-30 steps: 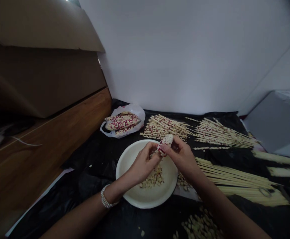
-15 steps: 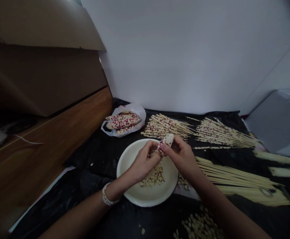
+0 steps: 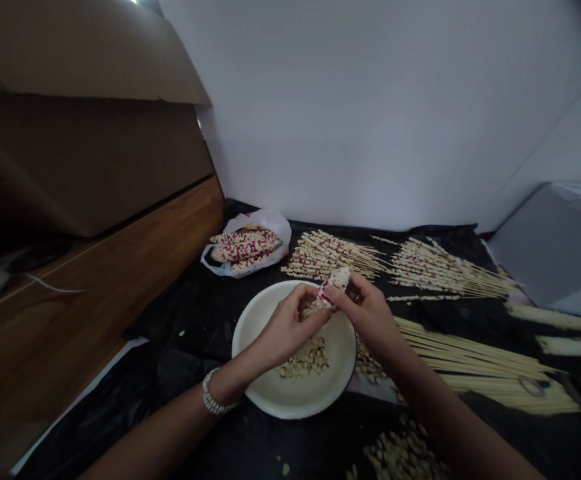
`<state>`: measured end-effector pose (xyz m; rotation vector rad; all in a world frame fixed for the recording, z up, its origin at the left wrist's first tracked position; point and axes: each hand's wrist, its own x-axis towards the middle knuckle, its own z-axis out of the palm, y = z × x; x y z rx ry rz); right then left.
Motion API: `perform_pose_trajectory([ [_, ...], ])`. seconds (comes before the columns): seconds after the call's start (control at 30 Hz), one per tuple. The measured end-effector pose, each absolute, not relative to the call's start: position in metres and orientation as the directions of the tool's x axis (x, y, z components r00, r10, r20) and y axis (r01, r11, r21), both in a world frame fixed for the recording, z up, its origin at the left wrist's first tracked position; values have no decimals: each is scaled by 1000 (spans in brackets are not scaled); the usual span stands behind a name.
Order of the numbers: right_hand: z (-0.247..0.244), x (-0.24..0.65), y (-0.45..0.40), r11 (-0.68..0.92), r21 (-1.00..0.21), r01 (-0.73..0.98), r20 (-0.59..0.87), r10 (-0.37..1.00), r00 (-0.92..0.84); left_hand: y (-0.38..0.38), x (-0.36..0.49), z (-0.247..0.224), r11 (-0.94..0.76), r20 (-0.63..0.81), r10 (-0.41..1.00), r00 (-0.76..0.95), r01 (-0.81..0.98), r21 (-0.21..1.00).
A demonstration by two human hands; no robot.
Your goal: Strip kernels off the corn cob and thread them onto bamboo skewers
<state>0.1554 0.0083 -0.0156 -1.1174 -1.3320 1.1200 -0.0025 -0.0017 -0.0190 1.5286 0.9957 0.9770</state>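
Head view, cob spot: corn cob (image 3: 334, 285) is up over the bowl (image 3: 338, 377), near its 1 o'clock rim.
Cob axis: tilted, roughly 8 to 2 o'clock, whitish tip at the 2 end.
Left hand (image 3: 289, 328): fingers curled around the lower end, pinching it from the 8 o'clock side.
Right hand (image 3: 373, 316): thumb pressed on the purple-red patch, fingers bent at the far side; kinda dim there, so their exact contact is hard to call.
Nearer hand: tie, all 2 are touching it, right's closer to the tip.
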Motion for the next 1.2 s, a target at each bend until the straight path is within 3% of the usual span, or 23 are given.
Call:
perform_pose_trajectory([
  [0.23, -16, 156, 10, 85, -996, -38, 89, 987, -134, -1, -2, -20, -99, 84, 923, 377, 22, 995],
  [0.37, -17, 155, 9, 97, -995, -38, 101, 987, -124, -4, -4, -17, -230, 130, 918, 374, 236, 944],
  [0.5, -22, 153, 8, 112, -994, -3, 112, 990, -91, -5, -5, -14, -368, 209, 914, 348, 492, 789],
  [0.63, -28, 153, 10, 111, -994, 9, 110, 990, -86, -4, -4, -13, -373, 208, 917, 341, 545, 751],
  [0.97, -29, 153, 8, 92, -996, -21, 94, 988, -122, 8, -14, -25, -345, 216, 928, 304, 476, 809],
  [1.2, -27, 159, 13, 104, -993, -57, 109, 990, -89, 10, -12, -17, -200, 125, 935, 332, 202, 959],
])
